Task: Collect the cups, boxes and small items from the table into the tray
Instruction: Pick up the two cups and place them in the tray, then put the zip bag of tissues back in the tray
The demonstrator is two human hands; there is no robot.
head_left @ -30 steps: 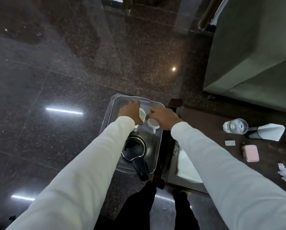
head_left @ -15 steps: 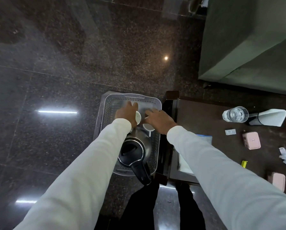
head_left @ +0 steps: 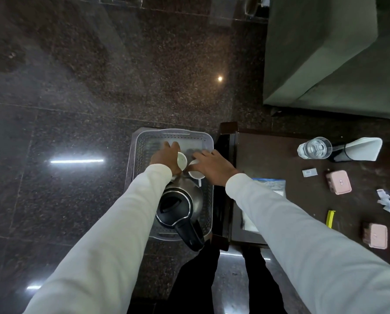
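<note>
Shifted deeper into the tray [head_left: 142, 141] since a moment ago: both hands, each with a white cup. Left hand [head_left: 167, 157] curled round a tilted cup [head_left: 182, 160]; right hand [head_left: 212, 166] gripping the other cup [head_left: 196, 174] from above, just beside it. Behind them in the tray, an electric kettle [head_left: 180, 207]. Still waiting on the tabletop [head_left: 268, 155]: drinking glass [head_left: 314, 148], two pink boxes [head_left: 338, 182] [head_left: 378, 235], yellow item [head_left: 330, 218].

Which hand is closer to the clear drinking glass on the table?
The right hand. It rests over a small white cup in the grey perforated tray, beside the dark table holding the clear drinking glass. The left hand is farther away, across the tray.
</note>
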